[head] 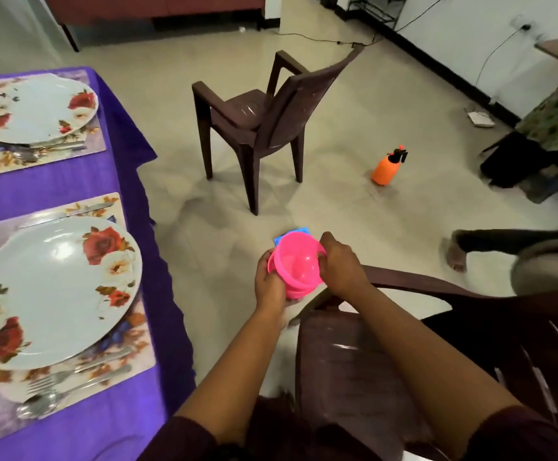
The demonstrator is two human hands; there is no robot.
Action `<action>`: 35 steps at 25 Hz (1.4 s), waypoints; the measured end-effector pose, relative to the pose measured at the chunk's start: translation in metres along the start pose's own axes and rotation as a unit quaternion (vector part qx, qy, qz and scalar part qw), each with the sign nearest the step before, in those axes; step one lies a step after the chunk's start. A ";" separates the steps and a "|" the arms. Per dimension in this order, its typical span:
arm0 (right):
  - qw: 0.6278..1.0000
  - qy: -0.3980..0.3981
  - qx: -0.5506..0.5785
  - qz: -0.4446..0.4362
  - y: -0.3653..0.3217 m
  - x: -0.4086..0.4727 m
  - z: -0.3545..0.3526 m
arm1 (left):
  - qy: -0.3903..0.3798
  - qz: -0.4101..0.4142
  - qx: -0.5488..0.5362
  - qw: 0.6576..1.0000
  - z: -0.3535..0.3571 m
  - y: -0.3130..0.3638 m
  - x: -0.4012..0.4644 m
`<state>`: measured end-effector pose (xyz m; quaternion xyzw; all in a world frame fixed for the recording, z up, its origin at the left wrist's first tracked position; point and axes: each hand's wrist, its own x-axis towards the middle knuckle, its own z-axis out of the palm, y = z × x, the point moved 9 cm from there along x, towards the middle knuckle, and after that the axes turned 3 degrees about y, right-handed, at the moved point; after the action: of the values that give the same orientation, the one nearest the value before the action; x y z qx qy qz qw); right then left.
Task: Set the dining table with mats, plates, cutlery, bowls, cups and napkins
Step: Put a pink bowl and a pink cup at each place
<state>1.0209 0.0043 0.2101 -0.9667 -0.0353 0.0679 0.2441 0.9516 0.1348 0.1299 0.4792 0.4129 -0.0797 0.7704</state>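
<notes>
Both hands hold stacked pink bowls (299, 268) at the lower centre of the frame: the left hand (271, 284) wraps around the side, the right hand (340, 264) pinches the rim. Below them is a beige tiled floor (337, 211). At left, a purple tablecloth (128, 181) carries floral mats (98, 207) with plates (51, 291) and cutlery (71, 384). One brown plastic chair (261, 118) stands in the upper centre, with an orange spray bottle (385, 168) on its right.

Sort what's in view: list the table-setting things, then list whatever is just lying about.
For the job:
- stacked pink plastic bowls gripped by left hand and right hand
- two floral white plates
- floral place mats
- steel cutlery

Lying about:
- orange spray bottle on the floor
- brown plastic chair
</notes>
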 end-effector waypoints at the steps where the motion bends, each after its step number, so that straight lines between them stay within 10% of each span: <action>1: 1.000 0.002 0.003 0.001 0.007 0.007 -0.005 | 0.001 0.001 0.002 1.000 0.010 0.000 0.004; 17: 0.999 0.016 0.029 -0.019 -0.018 0.193 -0.014 | 0.053 0.073 0.045 0.995 0.076 0.130 0.102; 25: 0.959 -0.061 0.036 -0.275 -0.281 0.295 0.065 | 0.191 0.155 -0.123 0.961 -0.086 0.296 0.172; 35: 0.804 -0.260 0.075 -0.529 -0.490 0.205 0.218 | 0.461 0.203 -0.208 0.838 -0.303 0.292 0.112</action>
<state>1.1740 0.5570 0.2306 -0.7230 -0.5981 0.1790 0.2957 1.0055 0.5631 0.1858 0.3620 0.6208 0.3962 0.5715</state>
